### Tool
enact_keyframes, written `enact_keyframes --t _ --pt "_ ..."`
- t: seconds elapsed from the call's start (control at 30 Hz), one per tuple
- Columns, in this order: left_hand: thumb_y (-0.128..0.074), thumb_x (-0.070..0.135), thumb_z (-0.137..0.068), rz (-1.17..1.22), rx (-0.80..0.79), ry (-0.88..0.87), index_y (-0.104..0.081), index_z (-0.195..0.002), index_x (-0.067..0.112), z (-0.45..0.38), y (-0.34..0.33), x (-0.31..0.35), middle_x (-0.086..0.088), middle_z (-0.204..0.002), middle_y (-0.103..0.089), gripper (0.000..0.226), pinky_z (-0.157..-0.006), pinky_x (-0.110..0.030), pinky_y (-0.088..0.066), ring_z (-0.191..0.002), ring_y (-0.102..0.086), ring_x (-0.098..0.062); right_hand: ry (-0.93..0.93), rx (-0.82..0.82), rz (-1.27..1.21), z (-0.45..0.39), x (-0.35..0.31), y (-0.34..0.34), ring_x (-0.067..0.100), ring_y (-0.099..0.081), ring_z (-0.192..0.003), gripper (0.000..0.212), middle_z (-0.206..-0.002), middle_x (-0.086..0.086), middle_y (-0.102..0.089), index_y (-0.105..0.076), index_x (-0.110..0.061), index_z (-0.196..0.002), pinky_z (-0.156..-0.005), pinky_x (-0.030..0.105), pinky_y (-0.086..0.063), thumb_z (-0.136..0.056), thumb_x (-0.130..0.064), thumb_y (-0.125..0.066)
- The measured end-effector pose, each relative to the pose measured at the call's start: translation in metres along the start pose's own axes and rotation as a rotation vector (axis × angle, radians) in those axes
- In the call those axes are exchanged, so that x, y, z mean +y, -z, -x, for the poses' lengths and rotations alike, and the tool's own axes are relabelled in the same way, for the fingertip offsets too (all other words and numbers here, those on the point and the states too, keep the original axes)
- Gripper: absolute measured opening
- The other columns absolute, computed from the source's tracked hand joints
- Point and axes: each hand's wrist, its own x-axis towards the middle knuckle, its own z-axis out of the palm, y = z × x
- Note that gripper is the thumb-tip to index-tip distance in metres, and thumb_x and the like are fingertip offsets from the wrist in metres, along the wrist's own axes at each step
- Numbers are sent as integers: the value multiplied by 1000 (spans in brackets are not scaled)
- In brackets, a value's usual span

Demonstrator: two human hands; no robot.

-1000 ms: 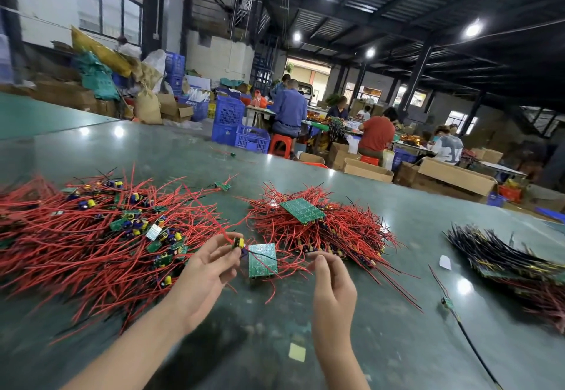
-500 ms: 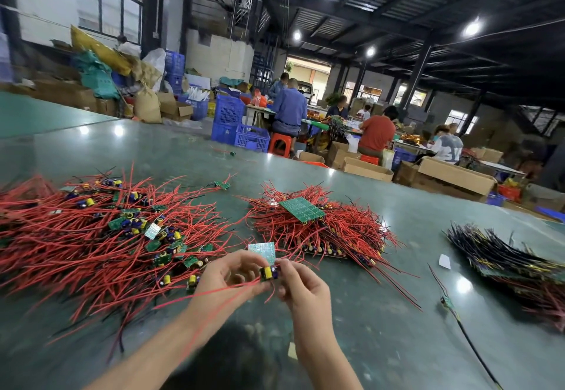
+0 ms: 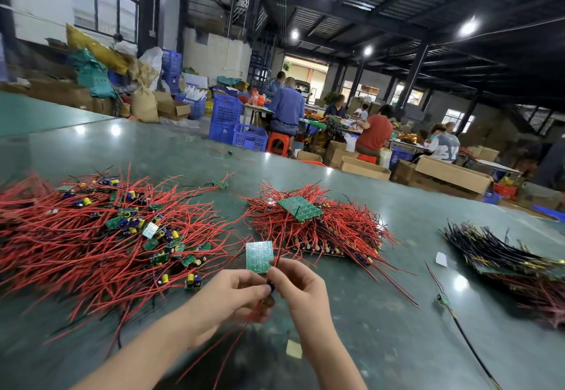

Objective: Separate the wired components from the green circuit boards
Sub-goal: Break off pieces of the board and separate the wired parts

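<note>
My left hand point(image 3: 227, 296) and my right hand point(image 3: 298, 287) meet just above the table, low in the middle of the view. Between them they pinch a green circuit board point(image 3: 259, 256), which stands upright above the fingers. A small blue component sits at the fingertips and red wires trail down below the hands. A big heap of separated red-wired components point(image 3: 101, 237) lies to the left. Straight ahead is a pile of boards with red wires point(image 3: 318, 227), a loose green board point(image 3: 300, 208) on top.
The dark green table point(image 3: 397, 313) carries a bundle of black wires and boards point(image 3: 501, 255) at right, one stray wired part point(image 3: 443, 298) and two paper scraps. Beyond the far edge people sit among blue crates and cardboard boxes.
My hands came together from apart. The board, first at the left fingertips, now stands upright and higher between both hands. Red wires now hang beneath them.
</note>
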Motion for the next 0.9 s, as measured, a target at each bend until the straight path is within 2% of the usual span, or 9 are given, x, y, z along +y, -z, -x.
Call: enact_keyframes --t 0.1,0.23,0.43,0.57,0.63,0.73,0.8,0.9 --pt "-61 -1 -85 -25 24 -21 -63 -91 -4 1 -1 0 -16 -77 -68 7 -61 -31 -58 -63 -65 -21 46 16 22 -1 1 0 6 -60 -66 17 -69 -3 -68 -69 -14 -78 -65 18 -48 -80 3 -67" --pt "-62 -1 -84 -45 -1 -68 -62 -86 -3 2 -2 0 -16 -73 -68 3 -57 -28 -55 -58 -63 -21 97 43 85 -1 0 0 7 -55 -61 20 -62 -5 -62 -63 -14 -73 -62 20 -45 -82 5 -64" --pt "-62 -3 -84 -116 -68 -130 -60 -83 -2 2 -3 -5 -14 -69 -66 2 -57 -28 -51 -56 -60 -20 147 85 165 -2 1 0 7 -51 -61 21 -64 -1 -55 -55 -10 -70 -61 21 -43 -82 6 -63" --pt "-62 -2 -83 -61 -67 -77 -58 -85 -3 -1 -2 -7 -14 -70 -66 4 -55 -28 -52 -55 -59 -20 164 115 194 0 1 -1 3 -49 -59 22 -63 0 -54 -53 -7 -68 -59 17 -41 -80 7 -64" --pt "-62 3 -82 54 -90 28 -58 -89 0 -2 -2 -7 -15 -74 -66 8 -52 -28 -52 -54 -58 -20 161 133 189 0 1 0 4 -49 -58 20 -63 3 -57 -54 -6 -68 -58 17 -41 -80 5 -66" --pt "-60 28 -80 63 -112 160 -58 -89 11 -2 -2 -4 -6 -70 -64 19 -43 -19 -34 -46 -43 -11 137 125 138 1 0 0 7 -47 -55 21 -60 2 -55 -55 -6 -66 -56 20 -39 -81 1 -67" --pt "-54 36 -88 -14 -73 151 -62 -84 18 -3 -2 -2 2 -61 -55 20 -41 -16 -26 -43 -34 -7 99 90 73 2 -4 -1 5 -48 -54 23 -55 -3 -56 -57 -8 -64 -57 17 -39 -86 -3 -63" --pt "-51 38 -92 -186 35 54 -70 -72 22 -4 3 1 9 -54 -48 31 -39 -15 -22 -40 -32 -4 28 53 9 2 -6 -2 1 -48 -50 28 -49 -6 -57 -61 -11 -62 -54 11 -37 -90 -6 -58"
